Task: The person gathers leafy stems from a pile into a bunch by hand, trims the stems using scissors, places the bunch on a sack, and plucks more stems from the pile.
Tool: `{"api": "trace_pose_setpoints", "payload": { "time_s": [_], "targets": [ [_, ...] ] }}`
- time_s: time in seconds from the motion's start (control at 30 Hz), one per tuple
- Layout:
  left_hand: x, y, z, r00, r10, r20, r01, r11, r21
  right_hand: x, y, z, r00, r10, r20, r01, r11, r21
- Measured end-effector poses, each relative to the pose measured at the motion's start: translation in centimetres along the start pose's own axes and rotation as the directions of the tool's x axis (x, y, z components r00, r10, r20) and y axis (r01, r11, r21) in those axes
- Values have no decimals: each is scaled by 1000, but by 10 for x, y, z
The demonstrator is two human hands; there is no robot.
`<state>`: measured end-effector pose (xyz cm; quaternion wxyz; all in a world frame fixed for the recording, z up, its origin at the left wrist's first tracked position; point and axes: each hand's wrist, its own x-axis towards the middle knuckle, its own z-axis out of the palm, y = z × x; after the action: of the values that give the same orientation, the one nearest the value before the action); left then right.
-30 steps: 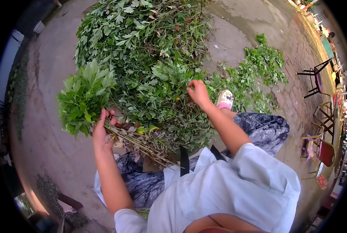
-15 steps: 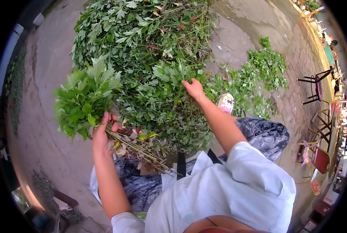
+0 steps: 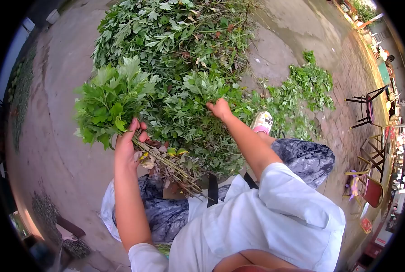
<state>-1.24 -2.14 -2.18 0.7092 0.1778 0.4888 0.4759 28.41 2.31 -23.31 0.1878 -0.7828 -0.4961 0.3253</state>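
My left hand is wrapped round a thick bunch of leafy green stems. The leaves fan out to the upper left, while the bare stem ends point down toward my lap. Over the near part of a large heap of cut leafy stems, my right hand has its fingers closed on a leafy stem. Foliage partly hides the fingertips, so the stem's lower part does not show.
Looser green cuttings lie on the concrete to the right, beside my shoe. Further right stand a dark chair and folding chairs, one with a red seat. A white bucket is at the far left.
My right hand has drawn slightly left and back toward me over the heap. The left hand, with its bunch, has shifted a little right and up. The view has also moved slightly.
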Motion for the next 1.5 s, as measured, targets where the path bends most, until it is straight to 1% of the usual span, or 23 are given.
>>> {"api": "trace_pose_setpoints", "payload": {
  "time_s": [0.1,0.17,0.23,0.27,0.3,0.37,0.43,0.53,0.63,0.67,0.7,0.77,0.8,0.83,0.9,1.03,1.07,1.1,1.2,1.33,1.37,1.43,1.5],
  "targets": [
    [-1,1,0,1000,-6,12,6,1000,20,-16,-21,-32,981,-182,-61,177,981,-79],
    [-2,2,0,999,-1,32,0,999,35,-20,-42,-64,929,-360,90,362,932,-5],
    [-3,2,0,999,9,51,-11,999,40,-40,-77,-106,858,-364,363,107,817,566],
    [-4,2,0,998,18,64,-21,998,51,-50,-93,-122,835,-372,405,20,756,654],
    [-3,2,0,997,26,67,-29,999,45,-56,-106,-132,834,-377,402,29,759,651],
    [0,2,2,961,18,275,-4,999,-51,-64,-131,-145,773,-458,439,184,824,536],
    [-2,-2,11,939,28,342,6,995,-96,-78,-152,-145,697,-499,515,148,803,577],
    [-11,-4,25,900,73,429,-30,994,-106,-112,-187,-139,625,-448,639,365,891,268],
    [-12,-4,28,809,9,587,10,1000,-28,-125,-199,-109,391,-774,498,701,601,384],
    [-17,-4,34,829,8,559,4,1000,-21,-128,-198,-106,443,-665,601,623,710,327],
    [-17,-4,36,828,9,561,2,1000,-19,-134,-202,-108,443,-667,599,625,709,328],
    [-13,-9,36,880,76,469,-67,997,-36,-141,-206,-110,532,-571,625,711,703,37],
    [-7,-12,28,892,25,451,-35,999,14,-133,-192,-100,421,-717,556,836,544,67],
    [-6,-14,27,891,25,453,-36,999,15,-133,-189,-98,423,-717,554,837,544,66],
    [-6,-17,28,947,-21,319,-9,996,92,-137,-181,-95,535,-654,535,842,466,-273],
    [-8,-13,28,964,-65,259,44,995,86,-116,-141,-84,601,-653,461,798,524,-297],
    [-8,-12,27,964,-64,257,43,995,86,-111,-136,-87,657,-528,538,747,554,-368],
    [-8,-11,26,967,-57,247,37,996,85,-110,-132,-90,656,-529,538,748,553,-367],
    [-11,-6,30,975,-75,211,65,996,55,-113,-123,-99,523,-756,393,806,588,58],
    [-3,-8,29,974,-96,207,91,995,32,-127,-146,-128,599,-746,292,697,665,269],
    [-3,-7,29,972,-102,212,97,995,35,-123,-144,-129,600,-746,290,695,665,273],
    [-4,-7,31,973,-99,209,96,995,23,-116,-140,-130,482,-776,406,858,512,-40],
    [-4,-8,32,973,-96,207,97,995,9,-114,-132,-130,486,-756,439,871,457,-177]
  ]
}}
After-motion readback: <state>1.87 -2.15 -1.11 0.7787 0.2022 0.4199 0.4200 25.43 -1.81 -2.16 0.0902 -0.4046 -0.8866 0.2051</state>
